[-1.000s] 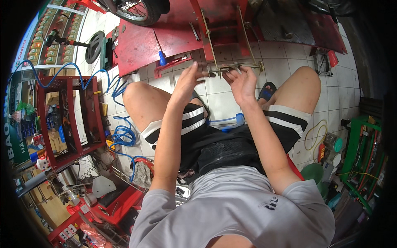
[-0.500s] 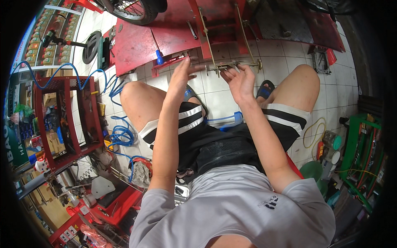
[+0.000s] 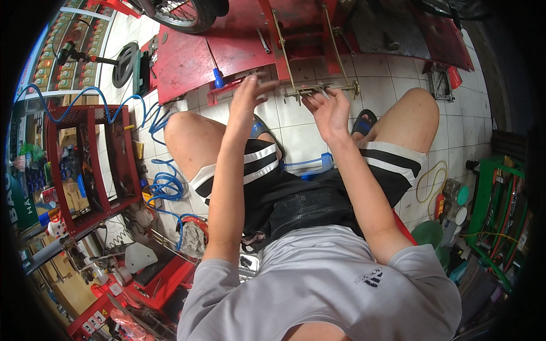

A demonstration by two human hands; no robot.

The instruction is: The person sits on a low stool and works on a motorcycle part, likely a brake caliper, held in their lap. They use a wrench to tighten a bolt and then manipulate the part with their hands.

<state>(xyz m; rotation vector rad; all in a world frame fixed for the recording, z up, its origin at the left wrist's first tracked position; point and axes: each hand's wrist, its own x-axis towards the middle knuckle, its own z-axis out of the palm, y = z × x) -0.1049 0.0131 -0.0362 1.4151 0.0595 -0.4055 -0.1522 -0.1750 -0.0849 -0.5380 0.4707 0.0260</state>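
A brass-coloured metal crossbar (image 3: 310,90) joins the lower ends of two long metal arms (image 3: 282,51) hanging from the red work platform (image 3: 187,54). Palm up, my right hand (image 3: 331,113) has its fingers curled at the middle of this bar, the fingertips partly hidden by it. My left hand (image 3: 245,102) is in the air left of the bar's end, its fingers apart and slightly blurred, with nothing seen in them. Beyond that hand, a blue-handled screwdriver (image 3: 219,78) lies at the platform's near edge. A wrench (image 3: 263,41) rests farther back on the platform.
A motorcycle wheel (image 3: 179,14) stands at the far left of the platform. Coiled blue hose (image 3: 165,186) lies on the tiled floor beside a red tool rack (image 3: 94,165). A blue tool (image 3: 325,161) is between my legs. On the right is a green rack (image 3: 483,210).
My left hand has drawn slightly up and away from the left end of the crossbar. My right hand stays at the bar, nearly unmoved.
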